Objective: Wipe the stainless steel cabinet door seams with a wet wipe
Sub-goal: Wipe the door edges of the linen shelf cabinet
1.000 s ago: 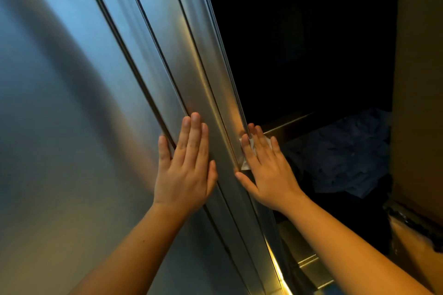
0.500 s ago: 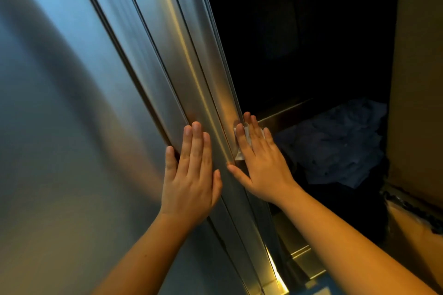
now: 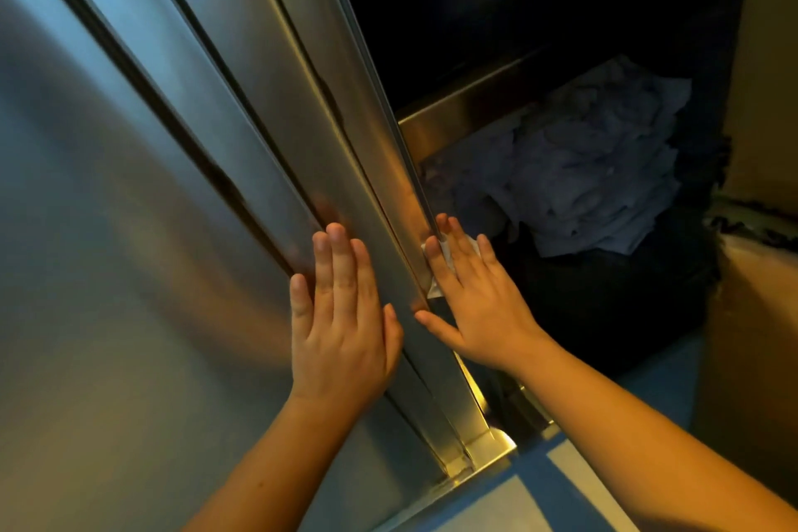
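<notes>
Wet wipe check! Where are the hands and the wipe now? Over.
Left hand flat on cabinet door, open. Right hand pressing wet wipe on edge seam. Nothing blocking. Over.

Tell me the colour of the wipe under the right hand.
White; the wet wipe shows under the right hand in the head view.

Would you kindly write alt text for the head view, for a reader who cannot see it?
A right hand presses a white wipe flat against the edge of a steel cabinet door, while the left hand rests flat on the door's face beside a seam. Crumpled cloth lies in the dark space to the right.
</notes>
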Demonstrator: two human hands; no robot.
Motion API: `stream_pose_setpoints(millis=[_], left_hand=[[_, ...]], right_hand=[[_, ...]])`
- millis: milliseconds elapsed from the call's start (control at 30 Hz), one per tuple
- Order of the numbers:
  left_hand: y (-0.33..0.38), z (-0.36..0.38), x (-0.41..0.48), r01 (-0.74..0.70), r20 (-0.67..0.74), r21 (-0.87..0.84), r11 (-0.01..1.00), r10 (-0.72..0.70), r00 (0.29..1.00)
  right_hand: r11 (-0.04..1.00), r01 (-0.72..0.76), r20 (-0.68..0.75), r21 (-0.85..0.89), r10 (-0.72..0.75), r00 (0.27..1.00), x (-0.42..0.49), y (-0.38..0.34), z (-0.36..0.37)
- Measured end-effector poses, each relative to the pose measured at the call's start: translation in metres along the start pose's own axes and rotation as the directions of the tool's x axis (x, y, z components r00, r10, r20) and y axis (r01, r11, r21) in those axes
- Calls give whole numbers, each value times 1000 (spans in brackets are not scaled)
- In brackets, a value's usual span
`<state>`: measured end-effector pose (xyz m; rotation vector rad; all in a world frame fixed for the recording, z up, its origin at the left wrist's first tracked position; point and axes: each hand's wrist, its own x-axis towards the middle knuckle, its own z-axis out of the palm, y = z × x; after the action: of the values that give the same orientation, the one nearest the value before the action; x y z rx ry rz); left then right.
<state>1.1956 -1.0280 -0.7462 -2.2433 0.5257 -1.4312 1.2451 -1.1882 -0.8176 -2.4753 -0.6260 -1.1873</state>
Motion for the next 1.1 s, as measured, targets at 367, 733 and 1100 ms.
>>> stream_pose_setpoints(millis=[367,733,1100], left_hand=[[29,19,-36,57,-11,-40,998,-57,998],[54,33,-81,39,29,-92,995,-36,999],[54,36,-91,13,46,-72,997,-10,999]], right_hand=[[999,47,67,23,-48,997,-56,14,44],[998,61,161,-18,-57,985,-115,20,82],[990,83,260,-116,-51,964,-184,26,119]])
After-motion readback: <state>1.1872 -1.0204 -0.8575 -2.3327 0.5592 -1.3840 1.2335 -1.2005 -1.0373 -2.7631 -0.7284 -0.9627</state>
